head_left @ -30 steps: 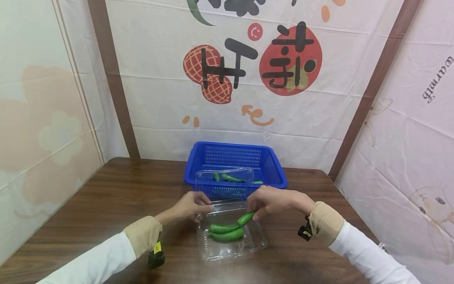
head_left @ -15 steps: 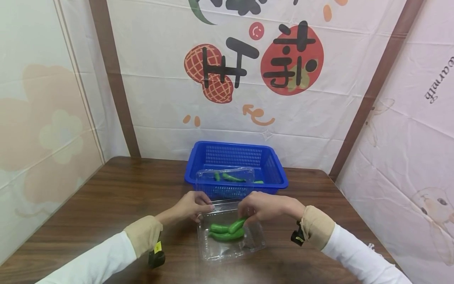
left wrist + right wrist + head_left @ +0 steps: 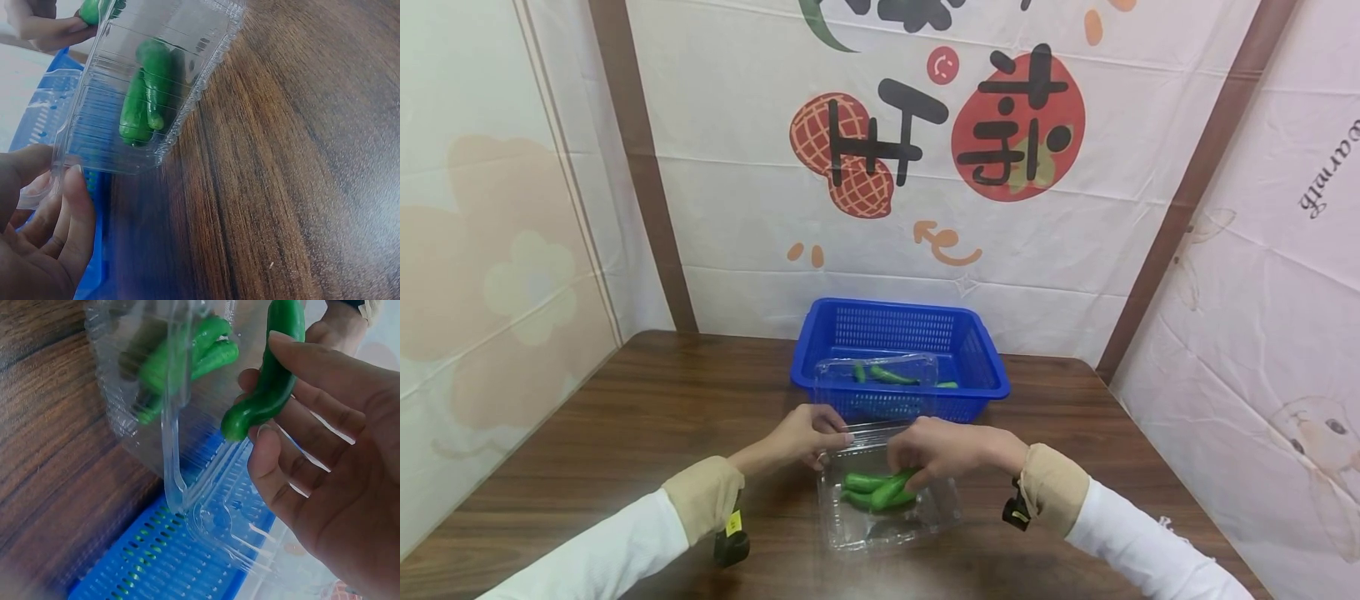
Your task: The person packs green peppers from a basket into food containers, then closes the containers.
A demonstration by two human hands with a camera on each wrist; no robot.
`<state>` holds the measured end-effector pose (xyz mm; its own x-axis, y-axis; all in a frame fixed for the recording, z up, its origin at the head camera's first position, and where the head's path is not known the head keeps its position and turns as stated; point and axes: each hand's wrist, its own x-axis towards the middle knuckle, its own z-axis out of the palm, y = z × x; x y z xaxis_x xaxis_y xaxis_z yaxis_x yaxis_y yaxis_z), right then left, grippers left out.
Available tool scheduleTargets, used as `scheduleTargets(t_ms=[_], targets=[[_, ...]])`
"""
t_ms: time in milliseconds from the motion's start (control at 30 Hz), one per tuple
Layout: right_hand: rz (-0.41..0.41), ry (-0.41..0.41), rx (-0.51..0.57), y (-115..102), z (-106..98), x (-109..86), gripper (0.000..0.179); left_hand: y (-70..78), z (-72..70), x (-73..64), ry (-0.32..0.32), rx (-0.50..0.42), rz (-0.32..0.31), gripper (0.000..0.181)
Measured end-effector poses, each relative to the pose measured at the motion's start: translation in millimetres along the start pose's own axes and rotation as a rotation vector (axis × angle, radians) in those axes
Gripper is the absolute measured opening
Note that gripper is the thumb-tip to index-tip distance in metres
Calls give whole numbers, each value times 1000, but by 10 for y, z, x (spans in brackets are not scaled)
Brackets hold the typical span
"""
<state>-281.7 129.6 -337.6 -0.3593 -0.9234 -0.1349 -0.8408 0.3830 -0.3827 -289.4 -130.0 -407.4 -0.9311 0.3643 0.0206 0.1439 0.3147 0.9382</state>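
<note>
A clear plastic clamshell box (image 3: 857, 533) stands with its lid raised in front of the blue basket. Two green peppers (image 3: 142, 103) lie side by side inside it. My left hand (image 3: 805, 435) pinches the box at its hinge edge, thumb on one side and fingers on the other, as the left wrist view shows. Over the box, my right hand (image 3: 936, 454) holds a third green pepper (image 3: 275, 375) between thumb and fingers. In the head view that pepper overlaps the two below it.
Behind the box stands a blue perforated basket (image 3: 895, 310) with several more green peppers (image 3: 891, 376) in it, partly seen through the raised lid (image 3: 876, 361). The brown wooden table (image 3: 715, 375) reaches back to a printed cloth wall (image 3: 737, 225).
My right hand has moved left and down over the box, bringing its pepper above the other two. The left hand has stayed at the hinge edge.
</note>
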Motion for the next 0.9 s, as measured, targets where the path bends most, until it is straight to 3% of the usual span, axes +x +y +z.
scheduleTargets(t_ms=[433, 900], targets=[[-109, 16, 5, -6, 140, 119, 32, -10, 0, -2, -2, -11, 3, 24], [-64, -53, -49, -40, 306, 205, 31, -12, -20, -7, 1, 21, -21, 25]])
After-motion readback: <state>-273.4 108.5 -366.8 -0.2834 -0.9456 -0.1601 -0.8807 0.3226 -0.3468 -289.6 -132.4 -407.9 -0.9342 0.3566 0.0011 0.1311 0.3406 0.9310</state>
